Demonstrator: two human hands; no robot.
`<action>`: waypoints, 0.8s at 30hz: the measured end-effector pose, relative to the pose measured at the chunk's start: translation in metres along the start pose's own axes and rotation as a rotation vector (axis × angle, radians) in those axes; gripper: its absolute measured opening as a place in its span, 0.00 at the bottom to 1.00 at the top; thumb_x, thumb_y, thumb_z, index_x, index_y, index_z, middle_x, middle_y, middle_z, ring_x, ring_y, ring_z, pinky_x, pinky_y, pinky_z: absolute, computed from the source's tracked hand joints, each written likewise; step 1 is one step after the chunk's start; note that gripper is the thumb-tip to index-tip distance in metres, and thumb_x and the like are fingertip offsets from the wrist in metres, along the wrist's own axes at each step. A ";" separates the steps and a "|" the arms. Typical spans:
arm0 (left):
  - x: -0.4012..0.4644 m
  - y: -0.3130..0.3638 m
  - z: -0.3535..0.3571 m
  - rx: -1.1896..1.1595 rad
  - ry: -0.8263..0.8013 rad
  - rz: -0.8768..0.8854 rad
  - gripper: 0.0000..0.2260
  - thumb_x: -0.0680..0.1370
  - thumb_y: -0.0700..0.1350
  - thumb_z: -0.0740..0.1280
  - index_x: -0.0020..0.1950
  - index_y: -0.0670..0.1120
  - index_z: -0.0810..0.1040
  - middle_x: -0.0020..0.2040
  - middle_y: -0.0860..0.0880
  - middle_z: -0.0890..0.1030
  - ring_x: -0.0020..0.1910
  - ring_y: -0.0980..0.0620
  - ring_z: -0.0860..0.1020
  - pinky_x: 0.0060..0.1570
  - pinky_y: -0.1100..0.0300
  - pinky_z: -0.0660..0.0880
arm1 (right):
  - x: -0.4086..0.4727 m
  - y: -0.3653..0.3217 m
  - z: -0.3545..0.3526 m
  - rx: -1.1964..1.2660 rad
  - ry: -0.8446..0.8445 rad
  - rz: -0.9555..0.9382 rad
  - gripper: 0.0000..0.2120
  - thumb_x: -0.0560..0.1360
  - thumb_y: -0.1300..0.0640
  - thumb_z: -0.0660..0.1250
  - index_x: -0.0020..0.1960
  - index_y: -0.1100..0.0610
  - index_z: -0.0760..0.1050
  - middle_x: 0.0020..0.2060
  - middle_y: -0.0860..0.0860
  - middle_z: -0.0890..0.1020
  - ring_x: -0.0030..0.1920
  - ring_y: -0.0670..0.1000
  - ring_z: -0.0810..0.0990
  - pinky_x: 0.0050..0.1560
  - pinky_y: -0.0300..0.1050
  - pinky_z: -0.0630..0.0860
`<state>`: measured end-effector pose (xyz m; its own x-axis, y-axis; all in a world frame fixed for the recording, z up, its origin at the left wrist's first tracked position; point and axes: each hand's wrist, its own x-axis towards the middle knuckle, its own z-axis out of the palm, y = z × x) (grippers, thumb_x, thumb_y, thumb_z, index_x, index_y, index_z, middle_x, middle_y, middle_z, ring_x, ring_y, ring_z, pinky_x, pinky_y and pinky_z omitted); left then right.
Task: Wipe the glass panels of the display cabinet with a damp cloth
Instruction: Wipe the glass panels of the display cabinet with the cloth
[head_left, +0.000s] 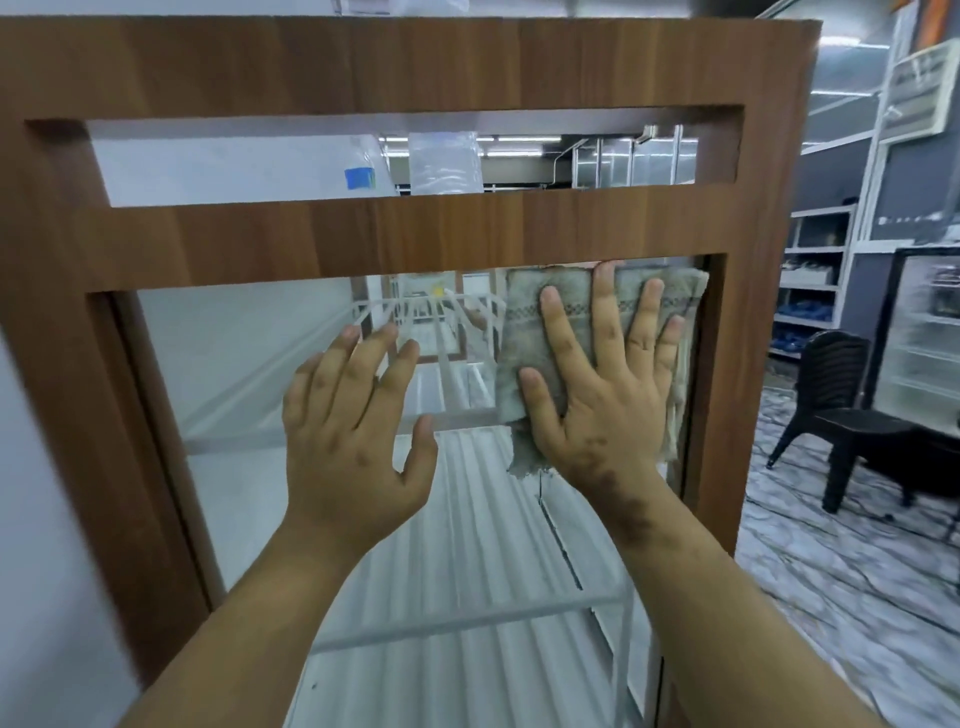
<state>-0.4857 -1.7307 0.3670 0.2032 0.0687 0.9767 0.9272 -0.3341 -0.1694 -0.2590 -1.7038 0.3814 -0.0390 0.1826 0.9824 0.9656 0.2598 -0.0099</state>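
A tall display cabinet with a brown wood frame fills the view, its large glass panel below a narrow upper opening. My right hand lies flat, fingers spread, pressing a folded grey-beige cloth against the glass at the panel's top right corner. My left hand is held up beside it, fingers apart, flat near or on the glass with nothing in it. White wire shelves show through the glass.
A stack of black plastic chairs stands on the marbled floor to the right. Behind them are white shelving units and a glass-fronted fridge. A clear bottle with a blue label shows through the upper opening.
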 end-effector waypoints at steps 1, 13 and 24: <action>-0.001 0.001 0.000 0.001 -0.001 0.000 0.23 0.77 0.49 0.67 0.71 0.42 0.77 0.74 0.42 0.75 0.76 0.40 0.69 0.73 0.41 0.64 | -0.005 0.001 0.001 -0.001 -0.021 -0.051 0.30 0.83 0.36 0.52 0.83 0.45 0.58 0.83 0.54 0.52 0.82 0.67 0.46 0.80 0.69 0.43; -0.004 0.015 0.002 -0.062 -0.004 -0.095 0.25 0.76 0.46 0.69 0.72 0.41 0.75 0.75 0.42 0.73 0.79 0.40 0.64 0.77 0.37 0.60 | 0.004 0.006 0.001 0.048 0.010 0.064 0.30 0.84 0.37 0.52 0.83 0.47 0.57 0.83 0.54 0.53 0.83 0.65 0.48 0.81 0.68 0.43; -0.013 -0.001 -0.009 -0.071 -0.031 -0.076 0.24 0.76 0.46 0.68 0.71 0.40 0.76 0.74 0.42 0.73 0.79 0.40 0.65 0.77 0.37 0.61 | -0.052 0.048 0.004 -0.009 -0.029 -0.119 0.29 0.84 0.37 0.54 0.82 0.45 0.59 0.82 0.52 0.58 0.83 0.63 0.49 0.81 0.66 0.44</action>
<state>-0.4919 -1.7396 0.3556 0.1437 0.1252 0.9817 0.9160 -0.3924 -0.0840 -0.2119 -1.6973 0.3290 -0.1610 0.1778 0.9708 0.9558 0.2731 0.1085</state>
